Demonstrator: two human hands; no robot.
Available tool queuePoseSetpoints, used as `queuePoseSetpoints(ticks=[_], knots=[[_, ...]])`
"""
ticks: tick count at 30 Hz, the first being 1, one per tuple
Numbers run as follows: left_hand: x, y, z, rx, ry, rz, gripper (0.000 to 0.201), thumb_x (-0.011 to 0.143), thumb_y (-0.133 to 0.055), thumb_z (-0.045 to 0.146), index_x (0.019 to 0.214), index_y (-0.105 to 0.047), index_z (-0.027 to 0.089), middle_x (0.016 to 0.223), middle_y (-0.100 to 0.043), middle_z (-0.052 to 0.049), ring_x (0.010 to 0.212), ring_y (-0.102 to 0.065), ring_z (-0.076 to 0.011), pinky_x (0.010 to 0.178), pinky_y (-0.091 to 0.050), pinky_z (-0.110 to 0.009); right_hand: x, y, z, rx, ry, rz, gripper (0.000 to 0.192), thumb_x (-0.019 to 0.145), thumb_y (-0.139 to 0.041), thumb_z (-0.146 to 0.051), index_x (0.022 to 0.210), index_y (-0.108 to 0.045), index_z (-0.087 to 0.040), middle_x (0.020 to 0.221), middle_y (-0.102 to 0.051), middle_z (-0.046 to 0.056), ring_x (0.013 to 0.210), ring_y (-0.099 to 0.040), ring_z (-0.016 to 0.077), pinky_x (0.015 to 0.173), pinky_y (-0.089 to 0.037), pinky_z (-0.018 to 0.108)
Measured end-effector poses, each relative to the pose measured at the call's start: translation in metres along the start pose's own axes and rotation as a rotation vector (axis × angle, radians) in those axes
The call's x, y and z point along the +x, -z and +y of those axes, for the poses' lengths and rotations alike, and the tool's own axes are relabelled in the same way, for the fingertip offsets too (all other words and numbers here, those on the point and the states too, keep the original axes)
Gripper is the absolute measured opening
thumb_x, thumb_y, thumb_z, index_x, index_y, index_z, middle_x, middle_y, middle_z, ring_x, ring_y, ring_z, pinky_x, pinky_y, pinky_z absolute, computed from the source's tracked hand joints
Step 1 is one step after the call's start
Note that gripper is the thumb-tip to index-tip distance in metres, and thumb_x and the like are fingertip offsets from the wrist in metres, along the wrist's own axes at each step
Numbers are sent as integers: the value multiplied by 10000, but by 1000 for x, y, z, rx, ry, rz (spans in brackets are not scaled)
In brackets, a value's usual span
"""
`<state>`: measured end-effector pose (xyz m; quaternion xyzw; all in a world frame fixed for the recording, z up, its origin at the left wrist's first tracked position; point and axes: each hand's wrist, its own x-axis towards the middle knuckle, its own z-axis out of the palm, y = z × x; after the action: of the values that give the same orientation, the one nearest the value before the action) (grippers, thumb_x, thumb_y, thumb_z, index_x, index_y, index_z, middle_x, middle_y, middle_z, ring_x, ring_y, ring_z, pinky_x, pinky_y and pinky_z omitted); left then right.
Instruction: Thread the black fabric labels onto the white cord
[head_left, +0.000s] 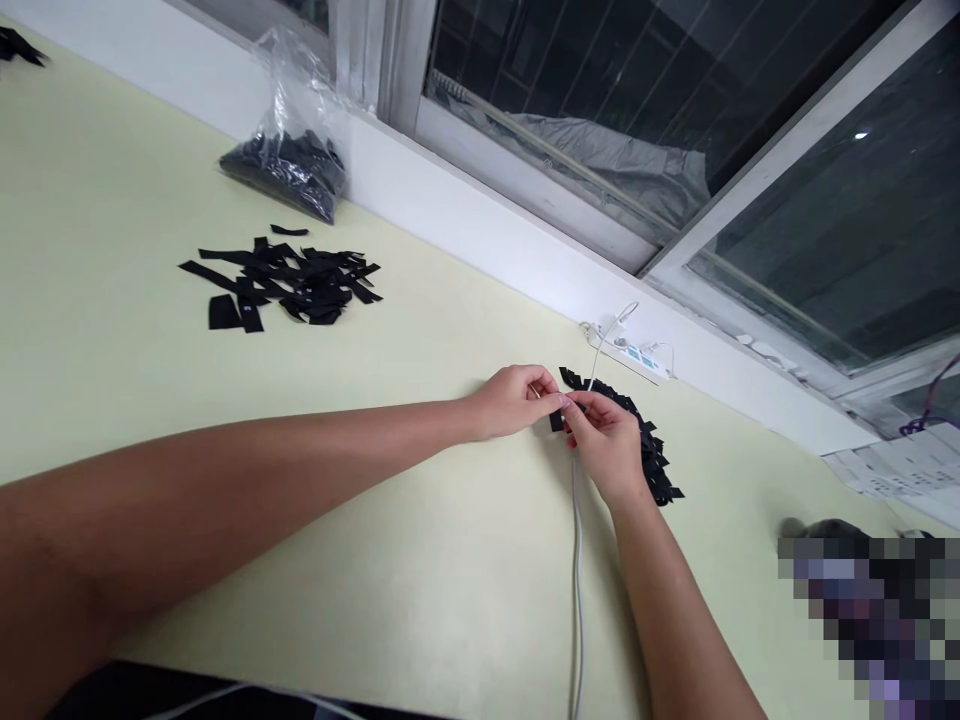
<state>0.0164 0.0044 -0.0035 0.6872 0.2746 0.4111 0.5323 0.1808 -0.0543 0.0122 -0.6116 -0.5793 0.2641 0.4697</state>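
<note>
1. Left hand [514,400] and right hand [606,440] are meeting fingertip to fingertip, both pinching one small black strip [559,412] between them, just above the table [420,560]. Two-handed pinch is probably keeping the limp piece flat and lined up.
2. Strip is sitting at the near-left edge of the fanned black pile [649,450], touching or just beside it; likely stacked there for short reach.
3. White cable [577,560] is running under the right hand toward the power strip [634,355] by the wall.
4. Loose strips [281,280] and bagged strips [289,165] are lying well apart, far left.
5. Open tabletop is lying left of and below the forearms. Wall ledge is closing off the far side; pixelated patch at lower right.
</note>
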Motion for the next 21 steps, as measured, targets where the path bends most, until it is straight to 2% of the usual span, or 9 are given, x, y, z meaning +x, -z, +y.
queuePoseSetpoints(ticks=[6, 11, 15, 21], knots=[[1, 0, 0, -76, 9, 2, 148, 880, -615, 293, 850, -634, 149, 797, -644, -21, 682, -561, -103, 624, -440, -238, -3, -1, -3, 46, 42, 6, 359, 771, -771, -492, 946, -729, -182, 862, -733, 67, 678, -660, 176, 522, -506, 264], [1, 2, 8, -179, 138, -20, 211, 897, -603, 343, 887, -657, 139, 787, -637, -30, 646, -555, -105, 583, -436, -244, -4, -1, 0, -41, 164, 52, 257, 816, -743, -418, 951, -752, -200, 818, -719, 37, 651, -601, 143, 575, -506, 272], [3, 5, 6, -170, 159, -36, 229, 869, -631, 350, 900, -686, 130, 738, -613, -25, 633, -523, -108, 576, -409, -246, -4, 0, 2, -114, 243, 90, 206, 833, -732, -379, 960, -768, -221, 828, -719, 28, 666, -608, 144, 613, -511, 286], [5, 9, 2, -178, 176, -102, 182, 812, -638, 329, 848, -700, 161, 748, -590, -6, 629, -468, -96, 584, -371, -245, -3, 0, 0, -146, 324, 84, 171, 849, -713, -352, 963, -770, -238, 939, -736, 41, 827, -665, 186, 676, -542, 305]])
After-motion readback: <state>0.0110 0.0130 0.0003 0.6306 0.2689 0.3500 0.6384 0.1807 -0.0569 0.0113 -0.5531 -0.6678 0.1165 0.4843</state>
